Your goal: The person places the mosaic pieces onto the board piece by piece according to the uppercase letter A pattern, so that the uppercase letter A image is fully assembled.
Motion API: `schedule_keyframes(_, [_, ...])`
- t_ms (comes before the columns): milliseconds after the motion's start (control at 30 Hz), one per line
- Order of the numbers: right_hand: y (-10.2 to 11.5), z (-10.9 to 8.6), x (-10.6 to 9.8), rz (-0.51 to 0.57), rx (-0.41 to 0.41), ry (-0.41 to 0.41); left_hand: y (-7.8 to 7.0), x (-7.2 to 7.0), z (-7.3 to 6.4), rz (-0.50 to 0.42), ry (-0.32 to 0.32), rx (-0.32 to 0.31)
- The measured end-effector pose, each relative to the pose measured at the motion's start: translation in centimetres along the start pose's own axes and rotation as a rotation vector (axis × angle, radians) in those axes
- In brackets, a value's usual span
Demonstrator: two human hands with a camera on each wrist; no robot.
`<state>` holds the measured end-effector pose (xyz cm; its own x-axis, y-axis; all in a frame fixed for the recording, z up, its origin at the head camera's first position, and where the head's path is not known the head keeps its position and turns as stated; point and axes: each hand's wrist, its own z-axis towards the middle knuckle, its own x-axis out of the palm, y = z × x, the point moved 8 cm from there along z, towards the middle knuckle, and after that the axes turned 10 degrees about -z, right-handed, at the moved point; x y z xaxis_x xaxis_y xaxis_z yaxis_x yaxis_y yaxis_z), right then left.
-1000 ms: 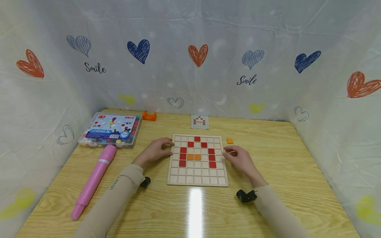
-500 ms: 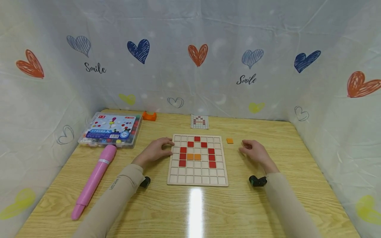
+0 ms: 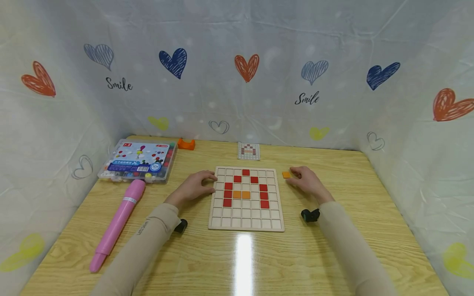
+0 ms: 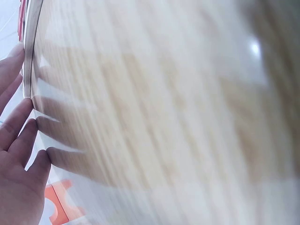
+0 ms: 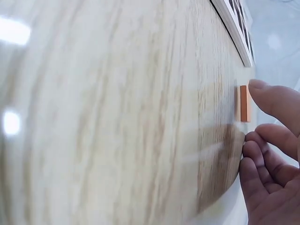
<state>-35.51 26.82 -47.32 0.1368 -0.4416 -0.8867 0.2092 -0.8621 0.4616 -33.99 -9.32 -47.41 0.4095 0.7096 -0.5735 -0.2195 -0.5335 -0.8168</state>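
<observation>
A square wooden grid board [image 3: 236,223] lies on the table, with red tiles set in an arch and two orange tiles [image 3: 241,195] side by side inside it. My left hand [image 3: 192,189] rests at the board's left edge, its fingertips against the rim in the left wrist view. To the right of the board lies a loose orange tile [image 3: 286,174]. My right hand [image 3: 308,181] is beside that tile, thumb and forefinger apart at its near side. In the right wrist view the thumb overlaps the tile's edge [image 5: 243,104], and the other fingers touch the table.
Behind the board lies a small pattern card [image 3: 248,151]. A clear plastic case [image 3: 138,161] of colourful parts stands at the back left, with an orange holder [image 3: 186,144] next to it. A pink cylinder [image 3: 117,226] lies along the left side.
My right hand first drew away from the board's right edge to the right, then came back leftward to the loose orange tile. The left hand and the board have stayed put.
</observation>
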Motion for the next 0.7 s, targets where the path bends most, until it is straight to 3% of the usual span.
schedule_keyframes(500, [1.4, 0.9, 0.2, -0.084, -0.082, -0.034, 0.2, 0.0, 0.2, -0.001, -0.005, 0.006])
schedule_keyframes(700, [0.9, 1.1, 0.3, -0.059, -0.033, -0.024, 0.4, 0.0, 0.2, -0.003, -0.004, 0.003])
